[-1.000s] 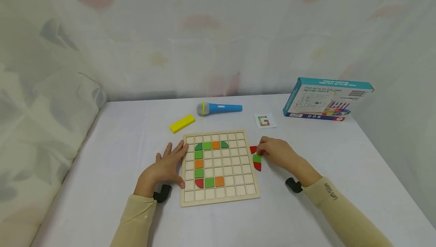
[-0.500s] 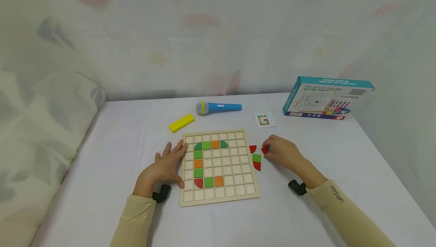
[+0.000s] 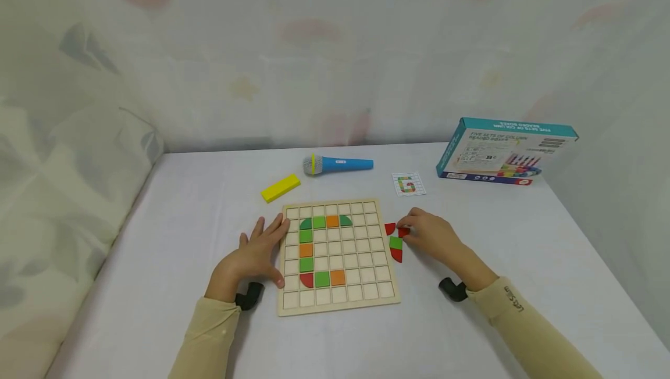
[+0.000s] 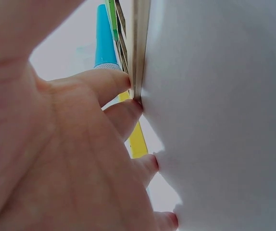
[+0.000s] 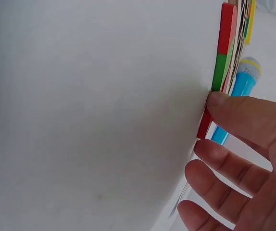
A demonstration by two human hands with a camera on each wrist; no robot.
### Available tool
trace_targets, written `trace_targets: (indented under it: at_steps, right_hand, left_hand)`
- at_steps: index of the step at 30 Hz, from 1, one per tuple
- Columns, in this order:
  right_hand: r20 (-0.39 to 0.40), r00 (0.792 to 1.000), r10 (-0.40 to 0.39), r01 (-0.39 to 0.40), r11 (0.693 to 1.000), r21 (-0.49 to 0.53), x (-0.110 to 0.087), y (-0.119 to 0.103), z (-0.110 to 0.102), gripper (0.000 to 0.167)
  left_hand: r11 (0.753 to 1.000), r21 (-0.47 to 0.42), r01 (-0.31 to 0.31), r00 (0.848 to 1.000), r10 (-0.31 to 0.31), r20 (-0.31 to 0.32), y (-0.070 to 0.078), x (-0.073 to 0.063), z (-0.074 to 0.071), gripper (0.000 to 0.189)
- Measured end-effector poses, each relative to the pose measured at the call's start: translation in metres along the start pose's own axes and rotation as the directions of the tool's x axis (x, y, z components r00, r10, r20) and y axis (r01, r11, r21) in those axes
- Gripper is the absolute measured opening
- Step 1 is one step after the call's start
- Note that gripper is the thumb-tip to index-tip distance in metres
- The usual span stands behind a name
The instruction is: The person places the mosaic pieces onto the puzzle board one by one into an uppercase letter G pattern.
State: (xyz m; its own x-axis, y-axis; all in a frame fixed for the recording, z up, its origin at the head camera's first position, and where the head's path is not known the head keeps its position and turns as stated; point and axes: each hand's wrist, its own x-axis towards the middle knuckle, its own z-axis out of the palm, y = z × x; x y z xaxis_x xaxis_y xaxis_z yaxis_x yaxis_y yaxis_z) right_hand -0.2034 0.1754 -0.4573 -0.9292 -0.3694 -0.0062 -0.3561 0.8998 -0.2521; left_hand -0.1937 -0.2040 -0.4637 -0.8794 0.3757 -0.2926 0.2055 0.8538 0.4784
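Observation:
A wooden grid board (image 3: pixel 361 305) lies on the table, bearing green, orange and red tiles in a partial ring. My left hand (image 3: pixel 252 257) has its fingers spread, the thumb and a finger touching the board's left edge. Right of the board, my right hand (image 3: pixel 430 235) pinches a red tile (image 5: pixel 205 124) between thumb and forefinger, low at the tabletop. Beside that tile lie a green square tile (image 3: pixel 395 243), a red quarter-round tile (image 3: pixel 396 256) and another red quarter-round tile (image 3: pixel 389 229). The fingers partly cover the pinched tile in the head view.
Behind the board lie a yellow block (image 3: pixel 280 188) and a blue toy microphone (image 3: pixel 340 164). A small pattern card (image 3: pixel 409 184) showing a G-like shape lies farther right. A cardboard box (image 3: pixel 505 151) stands at the back right, before a curtain (image 3: pixel 235 47).
My right hand drew a red tile away to the right from the others, then brought it back left beside the green square tile. The left hand stays at the board's edge.

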Motion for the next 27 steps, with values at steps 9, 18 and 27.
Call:
trace_targets:
  at_steps: [9,18,27]
  right_hand:
    - [0.001,1.000,-0.001,0.001,0.998,-0.069,0.003,0.002,-0.003,0.021]
    - [-0.041,0.992,-0.122,0.123,0.992,0.004,-0.001,-0.008,-0.012,0.025]
    - [-0.027,0.874,-0.486,0.486,0.871,0.065,0.005,-0.060,-0.005,0.018]
  left_hand:
    - [1.000,-0.005,0.001,1.000,-0.001,0.003,-0.003,0.001,0.002,0.135]
    - [1.000,-0.006,-0.005,1.000,0.005,-0.003,-0.002,0.001,0.001,0.134]
    - [1.000,-0.016,0.004,1.000,-0.004,0.004,0.000,0.000,0.000,0.134]
